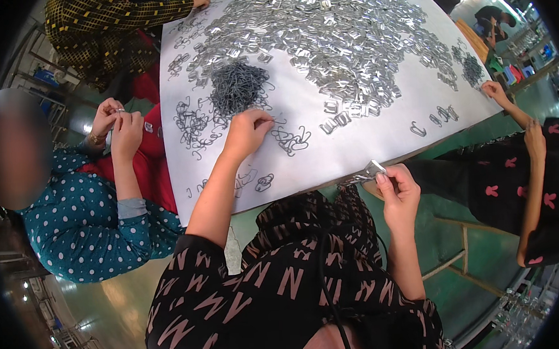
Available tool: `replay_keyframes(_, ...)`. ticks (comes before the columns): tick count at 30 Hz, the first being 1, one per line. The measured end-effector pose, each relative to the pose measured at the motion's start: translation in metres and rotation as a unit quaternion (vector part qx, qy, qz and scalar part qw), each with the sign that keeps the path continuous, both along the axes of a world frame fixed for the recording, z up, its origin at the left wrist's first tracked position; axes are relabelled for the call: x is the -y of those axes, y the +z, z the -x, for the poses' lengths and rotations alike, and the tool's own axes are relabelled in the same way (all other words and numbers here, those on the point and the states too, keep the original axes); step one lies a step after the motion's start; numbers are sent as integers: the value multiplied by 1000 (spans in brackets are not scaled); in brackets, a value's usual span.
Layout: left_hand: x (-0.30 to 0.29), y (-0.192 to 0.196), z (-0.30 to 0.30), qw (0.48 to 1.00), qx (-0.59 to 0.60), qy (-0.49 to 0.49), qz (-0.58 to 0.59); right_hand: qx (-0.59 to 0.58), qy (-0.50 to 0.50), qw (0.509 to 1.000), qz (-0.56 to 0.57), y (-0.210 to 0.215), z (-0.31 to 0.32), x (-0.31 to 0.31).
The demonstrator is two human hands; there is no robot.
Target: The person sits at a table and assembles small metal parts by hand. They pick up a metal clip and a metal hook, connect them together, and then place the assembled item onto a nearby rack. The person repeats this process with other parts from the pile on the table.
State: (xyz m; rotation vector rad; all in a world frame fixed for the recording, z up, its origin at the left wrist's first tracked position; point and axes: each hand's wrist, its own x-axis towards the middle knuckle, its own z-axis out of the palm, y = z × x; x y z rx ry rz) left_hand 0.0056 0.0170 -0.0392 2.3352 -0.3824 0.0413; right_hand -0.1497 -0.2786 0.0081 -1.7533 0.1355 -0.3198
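Note:
My left hand is over the white table, thumb and forefinger pinched together on a thin bent wire hook. Right beside those fingertips lies a small cluster of loose wire hooks. A dense dark grey heap of wire hooks rises just beyond the hand. Past the table's near edge, my right hand grips a shiny flat metal buckle between thumb and fingers. The fingers partly cover the buckle.
A broad pile of silvery metal buckles spreads over the white tabletop. More wire hooks are scattered at left. A person in a dotted sleeve works close on my left; another's hand is at the right edge. A checked sleeve reaches in at far left.

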Motion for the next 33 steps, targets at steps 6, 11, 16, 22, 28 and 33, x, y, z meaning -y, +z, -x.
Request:
replay_keyframes(6,-48,35,15,945,-283,33,159,13,21,1000,4,-9,3,6)
replay_keyframes(11,-86,49,50,948,-312,51,-19,21,35,999,-22,-11,1,3)
replay_keyframes(16,-108,49,73,954,-278,48,-103,-3,44,998,-33,-10,1,2)
replay_keyframes(22,-105,59,75,929,-319,112,-153,6,47,998,-34,-19,0,6)
replay_keyframes(28,-41,28,53,991,-110,47,-55,5,41,998,-40,-12,-1,-7)
replay_keyframes(33,20,5,40,995,43,-30,-81,2,35,999,-27,-9,5,-6)
